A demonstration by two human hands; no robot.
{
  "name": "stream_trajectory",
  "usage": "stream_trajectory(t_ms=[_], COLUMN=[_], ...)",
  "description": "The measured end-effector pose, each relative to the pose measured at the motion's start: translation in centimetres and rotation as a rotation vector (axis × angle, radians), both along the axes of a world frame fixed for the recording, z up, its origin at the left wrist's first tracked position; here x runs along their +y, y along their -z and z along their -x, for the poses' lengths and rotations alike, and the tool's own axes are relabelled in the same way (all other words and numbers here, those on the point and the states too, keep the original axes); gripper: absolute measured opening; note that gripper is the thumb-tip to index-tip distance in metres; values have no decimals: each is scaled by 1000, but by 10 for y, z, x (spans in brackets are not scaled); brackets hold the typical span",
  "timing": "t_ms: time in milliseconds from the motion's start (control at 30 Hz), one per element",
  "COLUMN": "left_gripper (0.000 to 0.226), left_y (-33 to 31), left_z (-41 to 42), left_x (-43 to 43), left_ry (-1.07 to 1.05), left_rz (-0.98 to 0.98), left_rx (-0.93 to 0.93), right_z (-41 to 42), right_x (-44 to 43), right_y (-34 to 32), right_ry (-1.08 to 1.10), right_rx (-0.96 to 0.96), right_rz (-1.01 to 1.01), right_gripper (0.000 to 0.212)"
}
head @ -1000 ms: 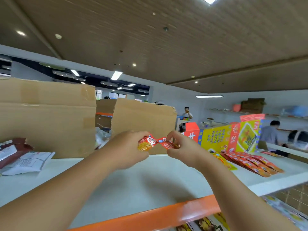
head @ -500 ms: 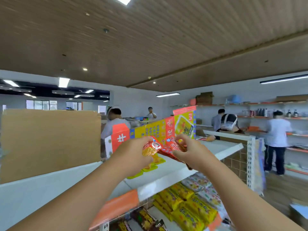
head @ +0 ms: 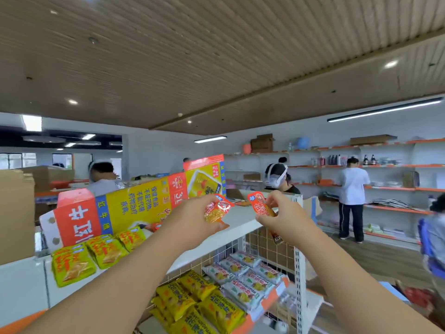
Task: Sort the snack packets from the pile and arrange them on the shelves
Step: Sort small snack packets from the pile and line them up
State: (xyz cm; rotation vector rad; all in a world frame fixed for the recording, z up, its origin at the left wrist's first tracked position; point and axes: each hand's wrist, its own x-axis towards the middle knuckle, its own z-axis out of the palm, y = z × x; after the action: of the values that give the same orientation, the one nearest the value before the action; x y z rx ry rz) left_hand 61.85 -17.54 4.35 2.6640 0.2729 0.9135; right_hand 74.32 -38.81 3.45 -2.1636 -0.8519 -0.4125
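Head view: at 6 o'clock, lower shelves carry yellow packets (head: 192, 302) and white packets (head: 248, 278), grouped by kind. Further out, the left hand (head: 190, 227) pinches a red snack packet (head: 216, 209) in curled fingers. The right hand (head: 284, 225) pinches a second red packet (head: 261, 208) at its 3 o'clock, held apart, likely for comparing. Beyond, the top shelf (head: 240, 224) holds yellow-green packets (head: 96, 254) at 9 o'clock, fronting a display box (head: 134, 208).

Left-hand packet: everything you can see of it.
The packet is small, glossy and foil-like: red-orange with a round logo on top and a yellow snack picture below. The left hand pinches its left side, holding it roughly upright over the top shelf. It is clear of the red packet in the right hand.
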Motion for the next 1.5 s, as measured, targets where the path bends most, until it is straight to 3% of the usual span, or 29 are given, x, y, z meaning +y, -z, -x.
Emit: stream_trajectory(t_ms=[367, 567, 967, 1500], left_gripper=[51, 59, 59, 52], left_y=[12, 14, -52, -58], left_z=[-113, -194, -313, -370], left_x=[-35, -24, 71, 123], left_ry=[102, 151, 51, -102], left_rz=[18, 11, -236, -225], left_rx=[28, 79, 210, 283], right_z=[-73, -129, -269, -400], right_x=[-38, -28, 69, 173], right_y=[4, 5, -34, -37], right_ry=[94, 152, 169, -45], right_rx=[27, 8, -131, -123], right_rz=[90, 151, 189, 143], right_gripper=[27, 27, 34, 29])
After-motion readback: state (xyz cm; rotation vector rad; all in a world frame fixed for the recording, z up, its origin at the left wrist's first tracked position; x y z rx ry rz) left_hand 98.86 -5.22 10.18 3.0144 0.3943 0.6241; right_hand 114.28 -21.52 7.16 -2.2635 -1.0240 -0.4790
